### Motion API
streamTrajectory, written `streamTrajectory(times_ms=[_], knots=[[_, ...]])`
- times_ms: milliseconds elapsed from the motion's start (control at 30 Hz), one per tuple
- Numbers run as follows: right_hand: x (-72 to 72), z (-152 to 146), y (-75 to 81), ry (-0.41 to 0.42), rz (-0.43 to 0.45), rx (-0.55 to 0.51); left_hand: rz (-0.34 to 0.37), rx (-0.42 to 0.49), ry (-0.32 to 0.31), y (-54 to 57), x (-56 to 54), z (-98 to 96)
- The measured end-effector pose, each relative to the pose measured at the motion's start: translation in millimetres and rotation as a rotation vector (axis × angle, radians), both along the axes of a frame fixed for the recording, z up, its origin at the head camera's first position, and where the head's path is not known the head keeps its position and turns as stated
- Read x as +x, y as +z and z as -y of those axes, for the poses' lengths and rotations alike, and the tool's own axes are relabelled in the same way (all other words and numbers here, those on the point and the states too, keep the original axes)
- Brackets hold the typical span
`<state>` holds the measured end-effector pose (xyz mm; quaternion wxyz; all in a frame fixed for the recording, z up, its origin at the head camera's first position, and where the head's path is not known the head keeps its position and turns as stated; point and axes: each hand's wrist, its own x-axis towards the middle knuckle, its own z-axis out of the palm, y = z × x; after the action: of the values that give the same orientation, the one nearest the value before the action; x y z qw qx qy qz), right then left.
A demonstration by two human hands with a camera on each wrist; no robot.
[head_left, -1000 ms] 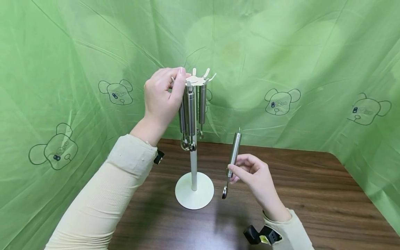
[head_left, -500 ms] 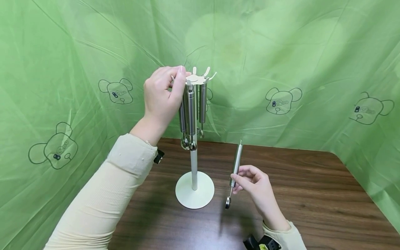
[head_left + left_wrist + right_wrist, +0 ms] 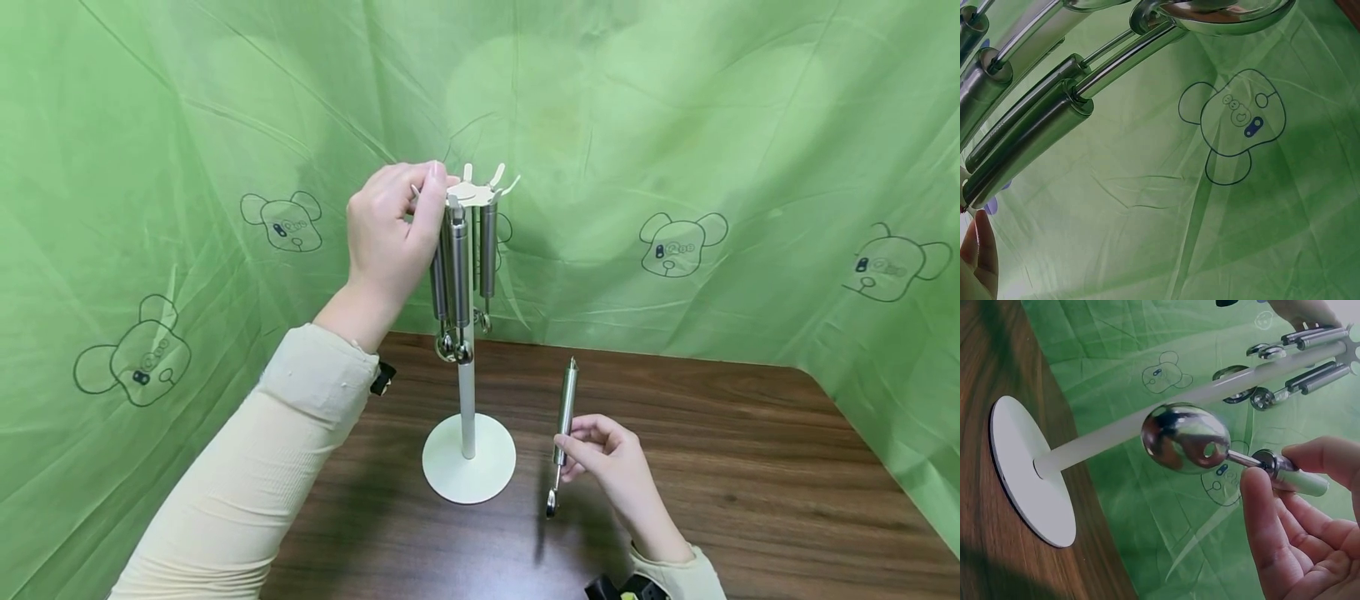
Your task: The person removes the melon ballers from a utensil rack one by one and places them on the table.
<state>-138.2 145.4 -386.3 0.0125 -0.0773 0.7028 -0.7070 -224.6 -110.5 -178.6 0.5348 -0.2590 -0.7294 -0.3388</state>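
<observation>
Left of the white stand point(image 3: 468, 392) rose a pale sleeve point(image 3: 240, 458), and the left hand point(image 3: 392, 221) gripped the stand's top edge, thumb and fingers closed on it (exactly which prong they pinched was hidden). Steel utensils point(image 3: 460, 275) hung beneath the stand's top, around its pole, handles uppermost. Right of the stand's base, near it, the right hand point(image 3: 611, 462) pinched a steel scoop point(image 3: 566, 408) low on its handle, bowl downward, slightly tilted, thumb and fingers drawn close around it.
</observation>
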Motion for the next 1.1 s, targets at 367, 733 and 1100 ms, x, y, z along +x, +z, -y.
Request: streamTrajectory(times_ms=[367, 733, 1100], knots=[[-7.4, -7.8, -10.2, 0.008, 0.047, 0.042, -0.006, 0.009, 0.001, -0.7, -0.3, -0.1], [-16.0, -11.5, -26.9, 0.022, 0.123, 0.063, 0.007, 0.004, 0.013, -0.6, -0.7, -1.0], [-23.0, -15.6, -40.7, 0.066, 0.157, 0.115, 0.002, 0.019, 0.001, -1.3, -0.6, -1.4]])
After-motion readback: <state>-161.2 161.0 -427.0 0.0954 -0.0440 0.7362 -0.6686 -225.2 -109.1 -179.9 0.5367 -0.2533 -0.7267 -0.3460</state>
